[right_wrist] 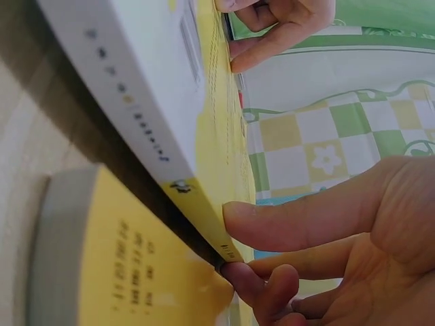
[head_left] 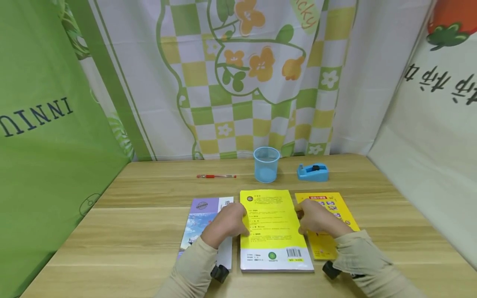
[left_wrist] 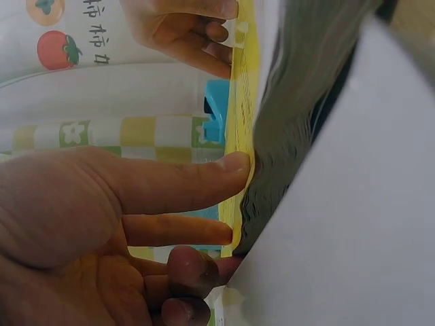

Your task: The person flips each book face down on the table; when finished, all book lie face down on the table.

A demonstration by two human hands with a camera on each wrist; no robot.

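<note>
A thick book [head_left: 273, 231] with a yellow and white back cover lies between my hands in the head view, its barcode toward me. My left hand [head_left: 230, 219] holds its left side, the thumb on the cover and fingers at the page edges [left_wrist: 279, 163]. On the opposite side, my right hand [head_left: 316, 217] pinches the spine [right_wrist: 129, 95] between thumb and fingers. Under the left forearm is a book with a purple and blue cover [head_left: 201, 221], partly hidden. Another yellow book [head_left: 321, 247] with small pictures is partly covered by the right hand.
Behind the books, a red pen [head_left: 216, 176], a light blue mesh cup [head_left: 266, 169] and a blue tape dispenser [head_left: 314, 173] stand or lie along the back of the wooden table [head_left: 93, 248]. Patterned curtains [head_left: 238, 120] enclose the table at the back and sides.
</note>
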